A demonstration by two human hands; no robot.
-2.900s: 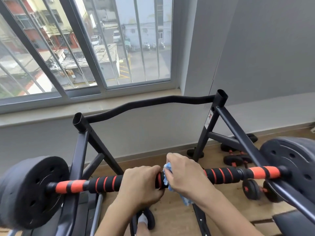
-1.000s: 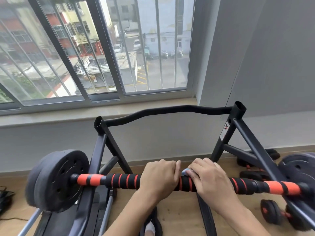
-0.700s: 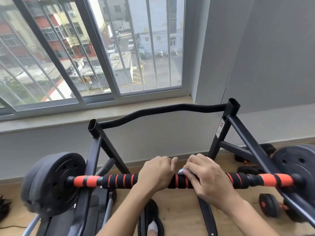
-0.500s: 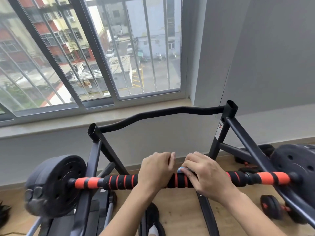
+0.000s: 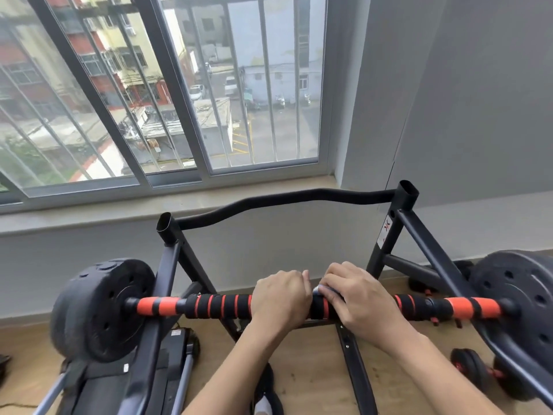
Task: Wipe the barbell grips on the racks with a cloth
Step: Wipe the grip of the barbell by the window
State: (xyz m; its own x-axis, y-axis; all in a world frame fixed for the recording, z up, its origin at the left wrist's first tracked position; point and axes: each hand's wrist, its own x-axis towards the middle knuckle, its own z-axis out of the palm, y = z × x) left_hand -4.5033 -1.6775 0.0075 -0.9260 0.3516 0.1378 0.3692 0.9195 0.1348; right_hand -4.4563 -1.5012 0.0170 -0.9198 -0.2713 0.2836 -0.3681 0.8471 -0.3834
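Note:
A barbell with a black-and-orange striped foam grip [image 5: 221,306] lies across a black rack [image 5: 167,265], with black weight plates at the left [image 5: 98,310] and right [image 5: 520,304] ends. My left hand [image 5: 281,298] grips the bar at its middle, fingers curled over the top. Just to its right, my right hand [image 5: 356,295] wraps the bar and presses a light blue cloth [image 5: 321,289] onto the grip. Only a small edge of the cloth shows under the fingers.
A curved black crossbar [image 5: 284,202] joins the rack's uprights in front of a grey sill and barred window [image 5: 179,85]. Small dumbbells [image 5: 472,369] lie on the wooden floor at right. A black bench frame [image 5: 119,378] sits at lower left. A grey wall stands at right.
The cloth hung loose below my right hand at first and is now tucked under it on the grip. Both hands stay side by side mid-bar; the camera shifted slightly.

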